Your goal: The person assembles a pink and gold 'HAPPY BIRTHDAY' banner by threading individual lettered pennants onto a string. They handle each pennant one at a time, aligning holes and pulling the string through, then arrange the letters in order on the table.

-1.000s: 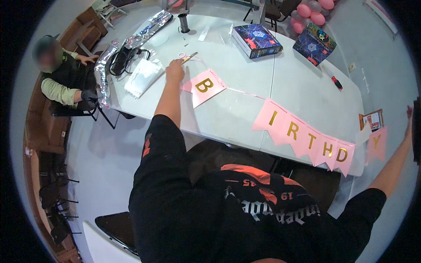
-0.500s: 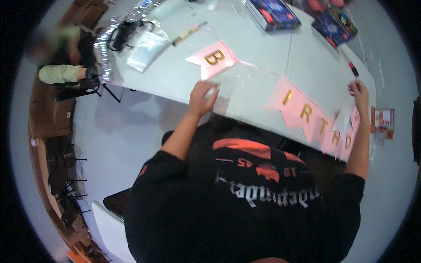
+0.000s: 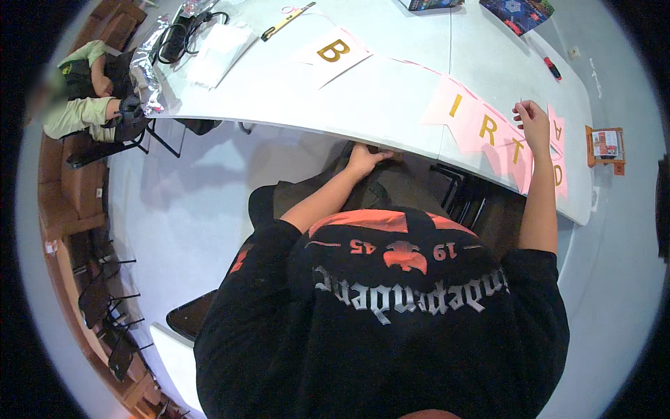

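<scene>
A pink pennant banner (image 3: 476,133) with gold letters lies along the table's front right. A thin pink ribbon (image 3: 419,65) links it to a separate pennant (image 3: 342,54) further left. Over its right-hand part hovers my right hand (image 3: 534,129), fingertips pinched together; whatever they hold is too small to make out. That hand and its forearm cover some of the pennants, and the end ones (image 3: 557,133) show beyond them. My left hand (image 3: 366,162) is down by the table's front edge above my lap, thumb apart, its other fingers partly hidden, no object visible in it.
On the white table (image 3: 293,94) are a yellow cutter knife (image 3: 287,22), a clear plastic packet (image 3: 220,56), a black cable bundle (image 3: 176,40), silver foil fringe (image 3: 148,77), a red-and-black marker-like tool (image 3: 552,68) and dark printed boxes (image 3: 518,14). A person (image 3: 87,91) sits at the left.
My left hand has left the tabletop beside the single pennant and dropped to the front edge. My right hand has shifted left over the banner. The view has tilted, moving the table upward.
</scene>
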The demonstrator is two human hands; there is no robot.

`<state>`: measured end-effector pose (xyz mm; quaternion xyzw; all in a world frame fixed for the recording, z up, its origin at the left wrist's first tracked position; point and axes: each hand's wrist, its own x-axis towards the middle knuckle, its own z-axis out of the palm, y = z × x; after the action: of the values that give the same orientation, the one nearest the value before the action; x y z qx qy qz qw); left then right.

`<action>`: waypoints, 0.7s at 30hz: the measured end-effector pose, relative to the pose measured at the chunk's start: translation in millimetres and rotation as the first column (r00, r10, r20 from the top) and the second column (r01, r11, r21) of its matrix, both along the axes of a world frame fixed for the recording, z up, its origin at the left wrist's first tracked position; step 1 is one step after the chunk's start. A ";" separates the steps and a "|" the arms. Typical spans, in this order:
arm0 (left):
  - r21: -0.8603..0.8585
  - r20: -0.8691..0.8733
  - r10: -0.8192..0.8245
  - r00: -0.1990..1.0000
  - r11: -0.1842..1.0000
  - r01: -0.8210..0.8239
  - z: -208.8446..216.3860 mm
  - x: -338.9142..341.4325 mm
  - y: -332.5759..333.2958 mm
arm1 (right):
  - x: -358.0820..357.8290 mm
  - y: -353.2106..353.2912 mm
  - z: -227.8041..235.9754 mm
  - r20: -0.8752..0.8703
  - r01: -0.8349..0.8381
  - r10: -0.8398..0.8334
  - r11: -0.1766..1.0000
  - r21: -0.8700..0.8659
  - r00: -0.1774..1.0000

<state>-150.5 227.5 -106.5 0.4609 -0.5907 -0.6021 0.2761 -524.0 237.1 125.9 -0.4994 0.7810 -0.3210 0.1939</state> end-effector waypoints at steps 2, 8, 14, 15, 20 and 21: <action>0.055 -0.134 0.069 0.989 0.997 -0.062 -0.9 -3.9 10.6 | -1.2 14.3 3.2 -0.010 0.027 -0.027 0.999 -0.023 1.000; 0.063 -0.158 0.016 0.987 0.998 -0.006 -4.4 30.1 14.6 | -28.9 39.8 28.0 -0.071 0.051 -0.057 0.995 -0.085 0.996; 0.007 -0.122 0.191 0.974 0.981 -0.192 0.2 -18.0 37.3 | -32.1 40.2 45.0 -0.001 0.059 -0.060 0.989 -0.133 0.998; 0.069 -0.239 0.268 0.933 0.963 -0.259 3.2 -25.4 40.8 | -30.5 40.6 46.2 -0.001 0.051 -0.051 0.989 -0.139 0.999; 0.246 -0.186 0.157 0.970 0.963 -0.108 13.5 10.1 1.8 | -34.4 56.8 47.8 -0.073 0.035 -0.045 0.990 -0.140 0.996; 0.254 -0.105 0.082 0.991 0.966 -0.053 14.1 17.5 -4.2 | -38.8 60.4 47.9 -0.055 0.055 -0.063 0.989 -0.136 0.997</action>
<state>-133.0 223.3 -92.3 0.4765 -0.4769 -0.6876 0.2694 -562.8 297.6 173.8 -0.4971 0.7776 -0.3634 0.1272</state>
